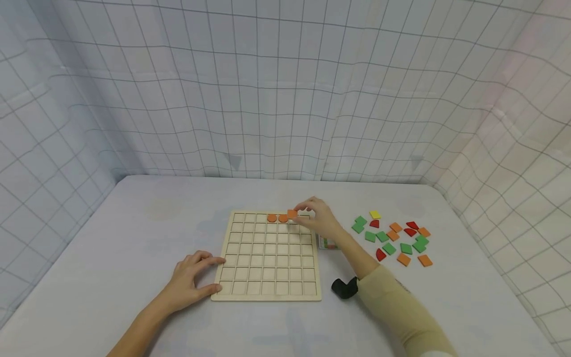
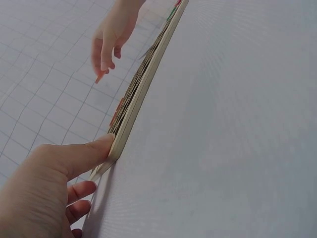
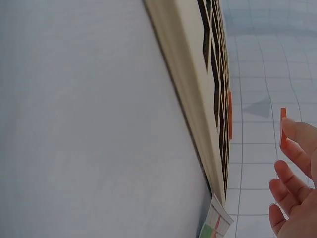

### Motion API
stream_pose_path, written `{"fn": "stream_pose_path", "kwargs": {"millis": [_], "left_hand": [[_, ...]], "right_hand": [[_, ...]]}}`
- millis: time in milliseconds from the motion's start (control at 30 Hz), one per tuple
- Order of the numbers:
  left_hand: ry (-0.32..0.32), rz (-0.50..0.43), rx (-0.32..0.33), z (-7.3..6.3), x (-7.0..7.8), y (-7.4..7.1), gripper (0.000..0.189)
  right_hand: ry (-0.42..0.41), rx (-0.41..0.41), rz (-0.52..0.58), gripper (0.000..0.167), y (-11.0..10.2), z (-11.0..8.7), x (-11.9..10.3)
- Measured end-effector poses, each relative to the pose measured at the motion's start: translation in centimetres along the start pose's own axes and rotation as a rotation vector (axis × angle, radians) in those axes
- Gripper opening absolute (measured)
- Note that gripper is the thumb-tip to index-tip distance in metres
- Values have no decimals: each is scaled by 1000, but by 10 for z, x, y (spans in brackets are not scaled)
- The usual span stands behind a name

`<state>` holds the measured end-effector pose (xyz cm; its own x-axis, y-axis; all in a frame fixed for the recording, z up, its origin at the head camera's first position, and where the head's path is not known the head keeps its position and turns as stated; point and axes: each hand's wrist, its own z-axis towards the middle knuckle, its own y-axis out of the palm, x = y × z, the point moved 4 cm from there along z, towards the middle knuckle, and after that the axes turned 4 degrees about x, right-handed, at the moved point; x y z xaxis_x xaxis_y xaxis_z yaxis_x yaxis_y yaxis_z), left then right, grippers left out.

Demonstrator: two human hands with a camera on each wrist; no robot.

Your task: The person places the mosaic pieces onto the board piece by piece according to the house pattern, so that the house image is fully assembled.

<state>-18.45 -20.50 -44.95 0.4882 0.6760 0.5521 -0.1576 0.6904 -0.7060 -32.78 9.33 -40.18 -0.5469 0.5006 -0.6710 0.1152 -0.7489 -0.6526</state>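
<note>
A pale wooden grid board point(image 1: 267, 299) lies on the table, with two orange round-looking tiles point(image 1: 272, 218) in its far row. My right hand point(image 1: 322, 218) pinches an orange square tile point(image 1: 292, 214) between thumb and fingertips, just right of those two. In the right wrist view the tile point(image 3: 283, 128) is seen edge-on, held up apart from the board. My left hand point(image 1: 189, 280) touches the board's left edge with thumb and index finger, near the near-left corner. The left wrist view shows the thumb of the left hand point(image 2: 49, 183) resting at the frame point(image 2: 143, 84).
Right of the board lie scattered green tiles point(image 1: 389, 248), orange tiles point(image 1: 403, 259), red quarter-round tiles point(image 1: 380, 254) and a yellow tile point(image 1: 375, 214). A printed card point(image 1: 327, 243) is partly under the right forearm. A black curved object point(image 1: 344, 288) sits near the right sleeve.
</note>
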Motion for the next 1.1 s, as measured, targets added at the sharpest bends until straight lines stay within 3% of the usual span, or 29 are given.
{"fn": "stream_pose_path", "kwargs": {"millis": [167,633,1100], "left_hand": [[-2,7,2,0,0,1,49],[1,4,11,0,0,1,49],[-9,2,2,0,-2,2,49]], "right_hand": [[3,-11,-47,27,13,5,-4],[-175,-38,-17,30,40,10,-2],[-94,-126,-164,28,55,12,-8]]}}
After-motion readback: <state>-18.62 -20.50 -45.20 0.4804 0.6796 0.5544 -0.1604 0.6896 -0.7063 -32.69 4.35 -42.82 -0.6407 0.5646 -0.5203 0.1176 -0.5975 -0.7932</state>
